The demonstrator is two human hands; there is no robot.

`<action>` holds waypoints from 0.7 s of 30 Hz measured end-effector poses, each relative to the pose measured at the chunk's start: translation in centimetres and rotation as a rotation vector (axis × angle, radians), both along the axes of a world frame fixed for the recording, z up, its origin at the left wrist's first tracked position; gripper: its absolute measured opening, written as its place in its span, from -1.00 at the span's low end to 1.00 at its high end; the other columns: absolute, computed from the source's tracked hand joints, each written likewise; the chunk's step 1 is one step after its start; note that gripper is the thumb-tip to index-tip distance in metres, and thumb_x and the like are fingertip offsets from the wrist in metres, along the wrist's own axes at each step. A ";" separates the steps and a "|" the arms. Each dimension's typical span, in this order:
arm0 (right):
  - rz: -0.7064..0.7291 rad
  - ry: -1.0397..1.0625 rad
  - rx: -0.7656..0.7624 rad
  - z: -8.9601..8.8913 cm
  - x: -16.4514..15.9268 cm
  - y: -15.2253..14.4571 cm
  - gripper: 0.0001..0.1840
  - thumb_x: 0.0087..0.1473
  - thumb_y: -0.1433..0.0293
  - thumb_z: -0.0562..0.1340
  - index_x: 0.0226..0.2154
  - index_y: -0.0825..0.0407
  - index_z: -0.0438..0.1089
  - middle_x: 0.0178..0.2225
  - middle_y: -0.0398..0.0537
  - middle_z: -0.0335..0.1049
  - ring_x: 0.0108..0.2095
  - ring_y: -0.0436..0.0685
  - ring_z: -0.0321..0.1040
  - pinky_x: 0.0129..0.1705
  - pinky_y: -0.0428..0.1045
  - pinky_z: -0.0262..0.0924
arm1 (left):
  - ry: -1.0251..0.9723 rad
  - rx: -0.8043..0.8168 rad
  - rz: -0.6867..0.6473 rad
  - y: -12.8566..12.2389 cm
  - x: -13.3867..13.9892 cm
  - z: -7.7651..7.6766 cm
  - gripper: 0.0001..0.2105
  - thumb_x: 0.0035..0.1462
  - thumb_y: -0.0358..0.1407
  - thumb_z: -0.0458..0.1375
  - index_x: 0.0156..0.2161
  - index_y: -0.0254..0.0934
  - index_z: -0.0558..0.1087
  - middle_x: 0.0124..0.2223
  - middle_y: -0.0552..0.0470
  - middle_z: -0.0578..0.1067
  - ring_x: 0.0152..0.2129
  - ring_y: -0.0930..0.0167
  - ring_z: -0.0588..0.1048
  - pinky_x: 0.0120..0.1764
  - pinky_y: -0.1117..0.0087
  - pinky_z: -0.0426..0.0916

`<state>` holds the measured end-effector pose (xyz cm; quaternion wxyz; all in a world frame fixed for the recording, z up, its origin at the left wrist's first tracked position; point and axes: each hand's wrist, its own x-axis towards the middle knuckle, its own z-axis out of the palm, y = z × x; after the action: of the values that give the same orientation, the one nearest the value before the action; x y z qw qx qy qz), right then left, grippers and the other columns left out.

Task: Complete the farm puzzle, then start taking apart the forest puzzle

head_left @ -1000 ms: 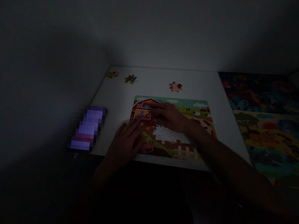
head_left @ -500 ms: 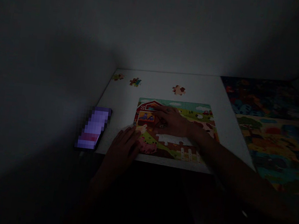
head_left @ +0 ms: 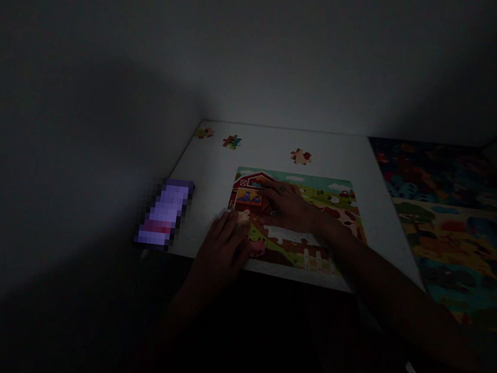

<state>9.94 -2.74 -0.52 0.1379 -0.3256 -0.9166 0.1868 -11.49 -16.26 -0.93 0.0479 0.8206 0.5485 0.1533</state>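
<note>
A farm jigsaw puzzle (head_left: 321,259) lies flat on the white table, showing a red barn, cows and a fence. White gaps show in its lower middle, where pieces are absent. My right hand (head_left: 289,206) rests palm down across the puzzle's middle, fingers stretched toward the barn. My left hand (head_left: 224,240) lies over the lower left edge, fingers extended beside a printed hen and pig. Both hands look open; whatever is beneath them is hidden. Beyond the puzzle lie a cow-patterned puzzle piece (head_left: 301,156) and a green-and-brown puzzle piece (head_left: 232,141).
Another puzzle piece or pair (head_left: 205,133) lies at the table's far left corner. A phone (head_left: 164,213) with a lit, blurred screen sits at the left edge. Colourful picture panels (head_left: 462,235) lie to the right. A wall (head_left: 290,53) rises behind the white table (head_left: 205,169). Light is dim.
My left hand has moved slightly right and inward over the puzzle's lower left edge. My right hand stays nearly in place on the puzzle. The whole view has shifted slightly.
</note>
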 end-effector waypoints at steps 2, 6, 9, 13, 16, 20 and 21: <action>0.002 -0.003 0.008 -0.2 0.0 0.1 -0.23 0.15 -0.03 0.20 0.29 -0.03 0.11 0.38 0.15 -0.07 0.36 0.39 -0.13 0.27 0.38 -0.13 | 0.010 -0.007 -0.014 0.1 0.7 0.0 -0.56 0.35 -0.17 -0.05 0.24 -0.30 0.29 0.35 -0.22 0.19 0.33 0.16 0.07 0.30 -0.02 0.08; -0.002 -0.023 0.026 -0.5 -0.2 0.4 -0.24 0.15 -0.01 0.21 0.28 -0.01 0.13 0.37 0.18 -0.03 0.34 0.41 -0.09 0.25 0.38 -0.10 | 0.020 -0.033 -0.025 0.7 1.8 0.0 -0.51 0.34 -0.13 -0.02 0.29 -0.27 0.24 0.35 -0.26 0.18 0.32 0.12 0.09 0.30 -0.03 0.05; -0.014 -0.058 0.035 -0.5 -0.3 0.6 -0.32 0.18 0.03 0.19 0.25 0.00 0.17 0.35 0.19 0.02 0.30 0.44 -0.02 0.21 0.39 -0.07 | 0.014 -0.071 -0.038 1.6 2.0 0.5 -0.48 0.30 -0.13 0.05 0.29 -0.29 0.23 0.32 -0.27 0.22 0.31 0.10 0.11 0.30 0.00 0.06; -0.005 -0.062 0.068 -0.6 -0.3 0.9 -0.45 0.24 0.08 0.14 0.18 0.00 0.24 0.33 0.15 0.08 0.22 0.40 0.10 0.16 0.33 0.00 | -0.026 -0.094 -0.075 3.2 1.1 1.5 -0.49 0.23 -0.12 0.14 0.23 -0.27 0.29 0.27 -0.18 0.28 0.25 0.15 0.21 0.27 0.08 0.13; 0.018 -0.033 0.091 -0.6 -0.3 1.3 -0.48 0.24 0.11 0.15 0.16 0.01 0.26 0.31 0.16 0.13 0.15 0.36 0.18 0.12 0.28 0.05 | -0.031 -0.107 -0.098 4.5 0.2 1.7 -0.46 0.21 -0.03 0.14 0.21 -0.24 0.29 0.26 -0.15 0.28 0.20 0.16 0.26 0.25 0.07 0.13; 0.037 0.008 0.073 -0.4 -0.1 2.0 -0.66 0.23 0.22 0.18 0.01 0.00 0.39 0.14 0.13 0.35 0.04 0.29 0.28 0.05 0.21 0.11 | 0.007 -0.146 -0.073 7.0 -0.2 1.6 -0.33 0.16 0.10 0.12 0.25 -0.25 0.21 0.32 -0.23 0.18 0.26 0.08 0.15 0.24 0.02 0.09; 0.046 0.028 0.069 -0.4 -0.1 2.3 -0.69 0.23 0.27 0.18 -0.02 0.01 0.41 0.07 0.12 0.40 0.01 0.27 0.30 0.03 0.19 0.12 | 0.018 -0.163 -0.064 7.8 -0.2 1.6 -0.31 0.15 0.11 0.12 0.26 -0.24 0.20 0.33 -0.25 0.15 0.28 0.07 0.11 0.25 -0.01 0.05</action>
<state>9.83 -0.44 -0.87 0.1574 -0.2967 -0.9278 0.1626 -11.71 -8.47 0.62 0.1145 0.8324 0.5331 0.0990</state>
